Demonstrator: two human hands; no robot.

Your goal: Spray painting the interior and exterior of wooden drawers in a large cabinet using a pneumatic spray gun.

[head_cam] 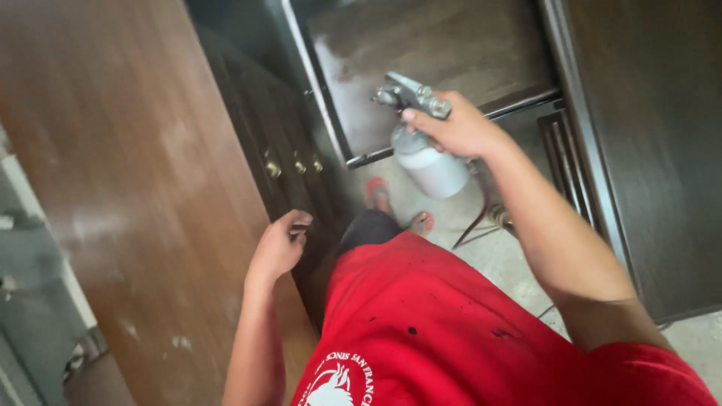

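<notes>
Right hand (459, 128) grips the spray gun (418, 143) — left hand (280, 244), loosely curled, touches the dark door (278, 143); wet finish could smudge.

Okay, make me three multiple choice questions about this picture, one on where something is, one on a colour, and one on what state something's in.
1. Where does the spray gun point?
A. at the dark panel ahead
B. at the ceiling
C. at the person's feet

2. What colour is the shirt?
A. blue
B. red
C. white

3. What is the left hand doing?
A. gripping a hose
B. holding a brush
C. resting on the edge of the brown board, holding nothing

Answers: 1 A, the nozzle faces the dark panel; 2 B, the shirt is plainly red with a white print; 3 C, the fingers curl at the board edge while the right hand grips the gun.
</notes>
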